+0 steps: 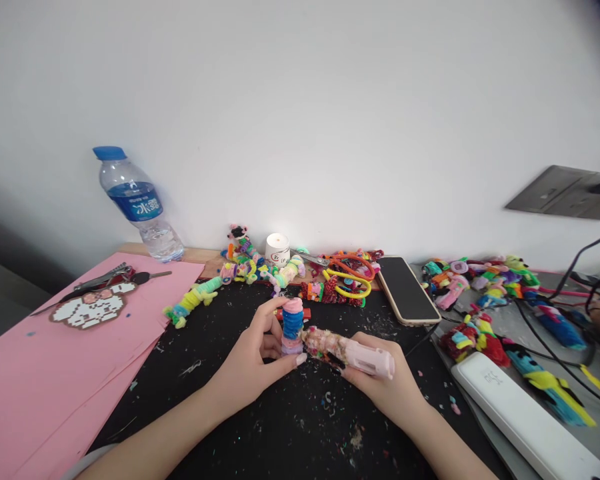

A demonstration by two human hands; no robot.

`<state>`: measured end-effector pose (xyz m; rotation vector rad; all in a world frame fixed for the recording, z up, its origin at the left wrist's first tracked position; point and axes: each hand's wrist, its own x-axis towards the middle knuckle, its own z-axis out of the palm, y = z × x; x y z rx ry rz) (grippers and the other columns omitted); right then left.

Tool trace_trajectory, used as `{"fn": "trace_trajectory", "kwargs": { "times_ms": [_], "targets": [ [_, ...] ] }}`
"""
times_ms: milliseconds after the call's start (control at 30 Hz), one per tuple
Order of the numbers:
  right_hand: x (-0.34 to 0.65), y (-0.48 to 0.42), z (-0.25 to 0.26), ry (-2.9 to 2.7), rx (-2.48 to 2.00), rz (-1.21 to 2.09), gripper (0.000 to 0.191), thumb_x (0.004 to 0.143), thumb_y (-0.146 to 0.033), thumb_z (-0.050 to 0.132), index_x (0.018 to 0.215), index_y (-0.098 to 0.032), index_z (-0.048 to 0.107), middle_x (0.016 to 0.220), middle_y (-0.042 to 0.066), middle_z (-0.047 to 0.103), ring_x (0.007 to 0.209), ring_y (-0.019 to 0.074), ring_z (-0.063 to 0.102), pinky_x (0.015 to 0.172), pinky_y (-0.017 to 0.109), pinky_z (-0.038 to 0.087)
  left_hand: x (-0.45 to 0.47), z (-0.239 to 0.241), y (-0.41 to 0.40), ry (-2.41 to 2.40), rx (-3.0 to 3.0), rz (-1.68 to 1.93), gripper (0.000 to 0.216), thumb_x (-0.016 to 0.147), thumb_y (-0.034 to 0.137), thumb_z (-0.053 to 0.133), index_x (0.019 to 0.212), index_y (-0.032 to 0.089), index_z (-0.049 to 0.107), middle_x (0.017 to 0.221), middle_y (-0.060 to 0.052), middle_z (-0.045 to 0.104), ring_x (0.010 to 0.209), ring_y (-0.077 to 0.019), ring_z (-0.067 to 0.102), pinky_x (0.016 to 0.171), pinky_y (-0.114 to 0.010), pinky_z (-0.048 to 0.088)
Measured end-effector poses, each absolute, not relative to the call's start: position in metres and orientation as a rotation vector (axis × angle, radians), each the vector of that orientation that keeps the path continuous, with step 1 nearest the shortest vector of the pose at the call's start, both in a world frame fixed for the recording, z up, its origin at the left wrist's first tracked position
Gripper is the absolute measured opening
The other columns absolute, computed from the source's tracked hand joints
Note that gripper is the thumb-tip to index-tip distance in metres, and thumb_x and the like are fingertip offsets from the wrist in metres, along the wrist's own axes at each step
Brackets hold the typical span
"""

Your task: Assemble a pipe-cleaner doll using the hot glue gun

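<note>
My left hand point(255, 357) pinches a small upright roll of fuzzy pipe cleaner point(293, 325), pink on top, blue in the middle, lilac at the bottom. My right hand point(380, 380) is wrapped round a pink pen-like tool point(365, 357) whose front part is covered in speckled pink fuzz; its tip touches the base of the roll. Both hands rest on a black mat point(260, 427) littered with tiny scraps.
Pink paper sheets point(45, 373) lie at left with keys and a bead charm point(93, 308). A water bottle point(137, 207) leans by the wall. Scissors point(350, 273), a candle point(277, 249), a phone point(407, 290), pipe-cleaner figures point(485, 280), a white power bank point(525, 417) and cables fill the back and right.
</note>
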<state>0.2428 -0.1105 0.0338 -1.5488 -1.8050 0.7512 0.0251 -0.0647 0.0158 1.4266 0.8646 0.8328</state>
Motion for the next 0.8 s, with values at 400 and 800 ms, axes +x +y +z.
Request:
{"fn": "trace_trajectory", "kwargs": {
  "times_ms": [400, 800],
  "targets": [
    [0.2408, -0.109, 0.0364, -1.785, -1.561, 0.77, 0.028, 0.065, -0.021, 0.059, 0.055, -0.02, 0.034, 0.051, -0.006, 0.035, 0.046, 0.0082, 0.034, 0.044, 0.021, 0.026, 0.0245, 0.0157, -0.0644, 0.826, 1.385, 0.805, 0.071, 0.075, 0.022, 0.065, 0.131, 0.033, 0.024, 0.112, -0.004, 0.052, 0.085, -0.0164, 0.061, 0.076, -0.034, 0.049],
    [0.2411, -0.1085, 0.0342, -1.755, -1.578, 0.79, 0.03, 0.065, -0.02, 0.059, 0.054, -0.021, 0.031, 0.051, -0.007, 0.033, 0.046, 0.0075, 0.032, 0.043, 0.02, 0.025, 0.0259, 0.0124, -0.0648, 0.817, 1.33, 0.817, 0.073, 0.073, 0.023, 0.066, 0.131, 0.036, 0.024, 0.103, -0.001, 0.05, 0.062, -0.0097, 0.058, 0.059, -0.031, 0.053]
  ]
}}
